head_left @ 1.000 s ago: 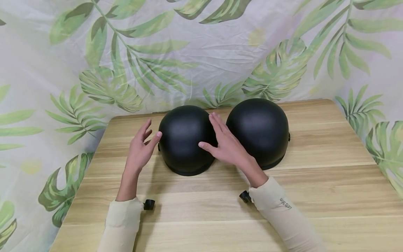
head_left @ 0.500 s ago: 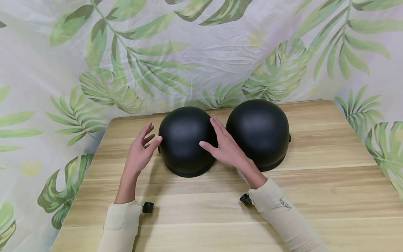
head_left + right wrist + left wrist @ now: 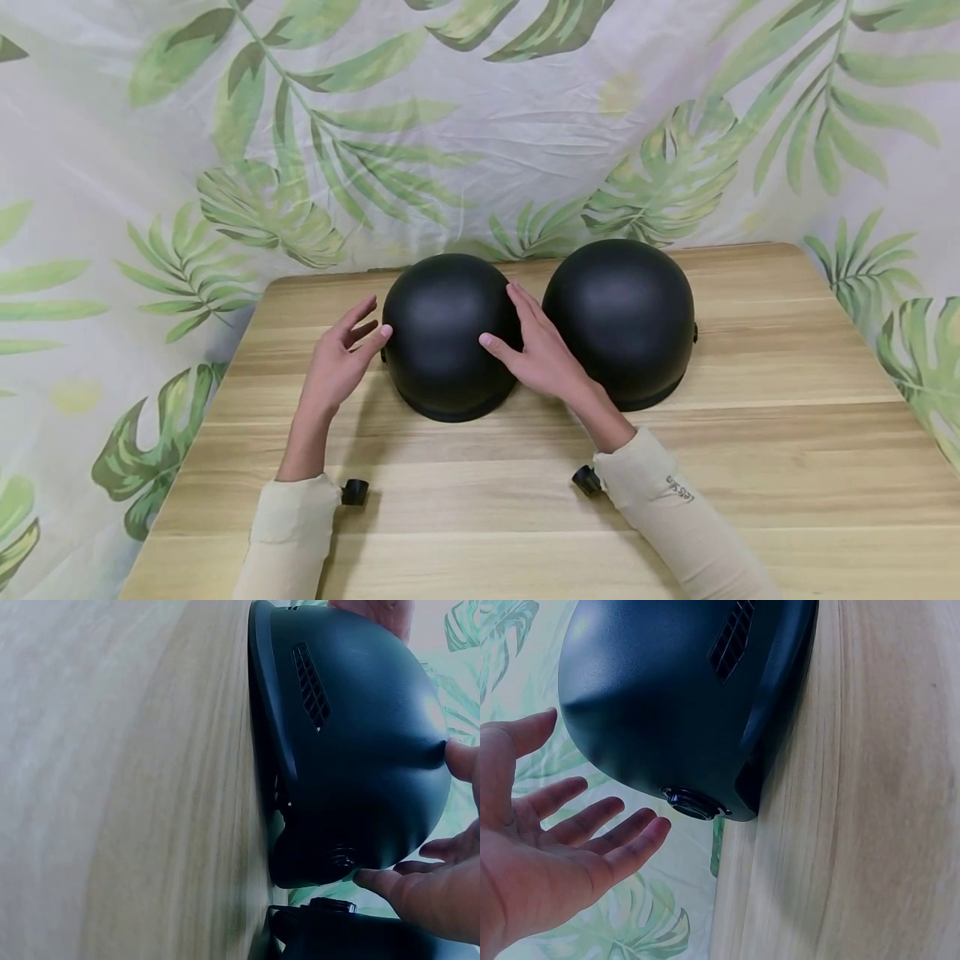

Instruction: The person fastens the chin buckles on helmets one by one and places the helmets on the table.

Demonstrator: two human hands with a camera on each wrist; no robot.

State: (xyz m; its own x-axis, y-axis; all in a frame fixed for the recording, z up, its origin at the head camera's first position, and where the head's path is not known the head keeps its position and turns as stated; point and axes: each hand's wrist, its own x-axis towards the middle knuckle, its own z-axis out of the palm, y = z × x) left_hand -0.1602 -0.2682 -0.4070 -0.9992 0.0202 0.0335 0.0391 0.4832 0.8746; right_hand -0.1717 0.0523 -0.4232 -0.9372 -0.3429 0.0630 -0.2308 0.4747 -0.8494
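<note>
Two black helmets sit dome up, side by side on a wooden table; my hands are at the left helmet [image 3: 442, 333]. My left hand [image 3: 333, 367] is at its left side, thumb tip at the shell edge in the head view. In the left wrist view, that hand's relaxed, spread fingers [image 3: 641, 847] are beside the helmet's round side knob [image 3: 692, 804]. My right hand [image 3: 543, 354] reaches between the two helmets with fingers extended. The right wrist view has its thumb [image 3: 459, 759] against the dome and a fingertip close to the other side knob [image 3: 341, 860].
The right helmet [image 3: 630, 333] stands close by, partly behind my right hand and wrist. A leaf-patterned cloth [image 3: 525, 125] hangs behind the table [image 3: 465, 517]. Small black fittings [image 3: 355, 492] stick out beside both cream sleeves [image 3: 292, 525].
My left fingers have lowered slightly toward the left helmet. The right hand stays in nearly the same place, and both helmets rest where they were; the head view shifts a little.
</note>
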